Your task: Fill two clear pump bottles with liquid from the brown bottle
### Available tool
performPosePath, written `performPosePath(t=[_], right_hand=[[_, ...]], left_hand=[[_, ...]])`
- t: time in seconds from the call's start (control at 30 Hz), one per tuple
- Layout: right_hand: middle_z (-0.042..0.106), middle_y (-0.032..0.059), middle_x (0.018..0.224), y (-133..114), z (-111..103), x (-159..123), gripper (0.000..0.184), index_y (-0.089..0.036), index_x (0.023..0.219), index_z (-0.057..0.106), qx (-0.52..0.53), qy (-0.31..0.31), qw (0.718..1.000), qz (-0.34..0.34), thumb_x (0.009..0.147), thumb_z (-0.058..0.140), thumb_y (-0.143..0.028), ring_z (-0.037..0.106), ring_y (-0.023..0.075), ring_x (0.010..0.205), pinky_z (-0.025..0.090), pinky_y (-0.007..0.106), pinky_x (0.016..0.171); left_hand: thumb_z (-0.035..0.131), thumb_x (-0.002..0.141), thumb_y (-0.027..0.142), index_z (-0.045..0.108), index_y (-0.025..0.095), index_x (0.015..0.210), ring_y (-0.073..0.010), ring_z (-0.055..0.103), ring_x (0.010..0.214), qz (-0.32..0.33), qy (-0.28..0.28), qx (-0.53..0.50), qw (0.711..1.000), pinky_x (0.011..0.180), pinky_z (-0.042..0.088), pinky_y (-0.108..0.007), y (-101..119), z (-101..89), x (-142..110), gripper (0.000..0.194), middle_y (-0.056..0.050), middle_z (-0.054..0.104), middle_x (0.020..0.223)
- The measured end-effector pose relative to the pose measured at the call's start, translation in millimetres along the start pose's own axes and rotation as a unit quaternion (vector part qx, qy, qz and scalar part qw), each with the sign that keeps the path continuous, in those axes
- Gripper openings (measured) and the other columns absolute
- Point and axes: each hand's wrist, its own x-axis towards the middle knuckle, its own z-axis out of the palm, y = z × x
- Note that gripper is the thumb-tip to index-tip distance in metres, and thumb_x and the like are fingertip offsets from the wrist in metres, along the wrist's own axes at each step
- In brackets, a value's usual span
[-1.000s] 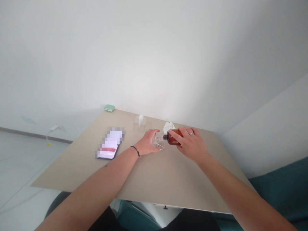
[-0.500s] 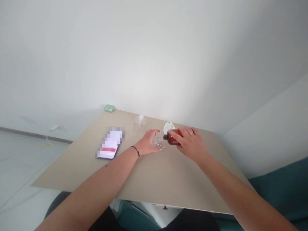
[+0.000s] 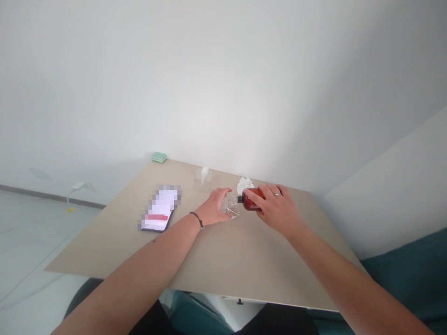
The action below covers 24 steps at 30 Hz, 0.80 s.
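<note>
We hold the bottle (image 3: 248,204) between both hands' reach, lying nearly level in our right hand (image 3: 279,209), fingers wrapped over its body and neck aimed left. No cap shows on it, and its mouth meets or nearly meets the clear cup (image 3: 232,207). Our left hand (image 3: 212,206) grips that cup between thumb and fingers, curved apart around it. So tipped, the bottle seems placed for pouring, though we cannot tell whether liquid runs. Tissue (image 3: 245,184) lies just beyond the bottle; a clear stand (image 3: 201,185) sits past our left hand. Left of that hand, the phone (image 3: 163,204) rests on the tabletop (image 3: 226,260), the green case (image 3: 159,157) farther off.
</note>
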Motion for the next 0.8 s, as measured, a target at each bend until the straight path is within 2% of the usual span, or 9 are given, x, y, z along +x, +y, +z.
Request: performPosePath(t=[0.8], right_hand=[[0.062,0.0114,0.119,1.0,-3.4,2.6,0.052,-0.033,0.136,0.055,-0.004,-0.005,1.000,-0.012,0.086,0.057,-0.019,0.050,0.0283,0.106,0.024,0.044,0.098]], left_hand=[[0.079,0.065,0.028,0.041,0.019,0.140,-0.0341,0.044,0.132,-0.004,-0.002,0.000,1.000,0.115,0.034,-0.053,3.7,-0.8,0.3,0.085,-0.016,0.045,0.137]])
